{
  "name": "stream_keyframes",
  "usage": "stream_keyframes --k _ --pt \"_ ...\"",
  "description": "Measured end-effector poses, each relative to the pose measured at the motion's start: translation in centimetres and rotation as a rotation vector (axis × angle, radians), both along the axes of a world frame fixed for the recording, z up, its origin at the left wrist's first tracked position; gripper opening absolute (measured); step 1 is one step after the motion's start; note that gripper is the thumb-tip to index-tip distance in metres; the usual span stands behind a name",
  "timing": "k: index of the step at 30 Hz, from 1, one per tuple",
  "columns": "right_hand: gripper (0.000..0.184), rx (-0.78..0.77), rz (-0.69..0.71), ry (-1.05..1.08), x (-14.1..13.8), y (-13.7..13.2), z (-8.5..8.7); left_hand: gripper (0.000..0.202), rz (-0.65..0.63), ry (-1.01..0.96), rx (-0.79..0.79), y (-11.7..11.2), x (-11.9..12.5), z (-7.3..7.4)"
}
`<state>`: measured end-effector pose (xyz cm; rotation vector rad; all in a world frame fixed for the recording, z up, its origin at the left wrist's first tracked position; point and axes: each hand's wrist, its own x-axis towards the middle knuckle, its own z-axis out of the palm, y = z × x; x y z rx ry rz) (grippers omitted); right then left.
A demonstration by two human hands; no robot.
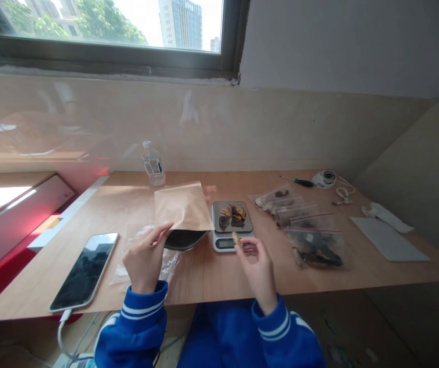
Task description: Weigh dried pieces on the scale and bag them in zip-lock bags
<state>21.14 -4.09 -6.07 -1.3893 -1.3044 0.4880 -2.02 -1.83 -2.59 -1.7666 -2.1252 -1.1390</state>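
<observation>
My left hand point(146, 260) pinches the near edge of a brown paper pouch point(183, 207), whose dark mouth gapes toward me. Between the thumb and fingers of my right hand point(256, 268) is a small pale-tan dried piece point(236, 239), held just over the front of a digital kitchen scale point(214, 214). On the scale's metal plate lie several brown and dark dried slices point(234, 214). Its display point(225, 244) is partly covered by my fingers, and I cannot read the figure. Under the pouch and my left hand lies a crumpled clear plastic bag point(121, 268).
Several zip bags of dried pieces point(315, 248) lie right of the scale. Farther right are a white sheet point(390, 239), a screwdriver point(303, 182) and a white camera point(324, 178). A phone on a cable point(85, 271) lies left; a water bottle point(153, 166) stands by the wall.
</observation>
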Motion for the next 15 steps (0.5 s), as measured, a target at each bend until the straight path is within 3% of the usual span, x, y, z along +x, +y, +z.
stream_keyframes --k 4,7,10,13,15 --pt "0.025 0.009 -0.196 -0.181 3.8 4.9 -1.0 0.018 -0.034 0.017 -0.027 0.0 0.6 0.1" --pt "0.028 -0.004 -0.194 -0.243 4.0 6.8 -1.6 0.018 -0.028 0.026 -0.035 0.0 0.8 0.3" --pt "0.029 0.047 -0.145 -0.252 3.4 6.2 -1.9 0.018 -0.024 0.02 -0.033 0.1 0.7 0.2" --pt "0.032 0.12 -0.08 -0.185 3.0 3.8 -1.6 0.018 -0.031 -0.011 -0.047 0.3 0.6 0.1" --pt "0.041 0.079 -0.008 -0.068 2.4 1.7 -1.2 0.018 -0.022 -0.026 -0.049 0.4 0.6 0.1"
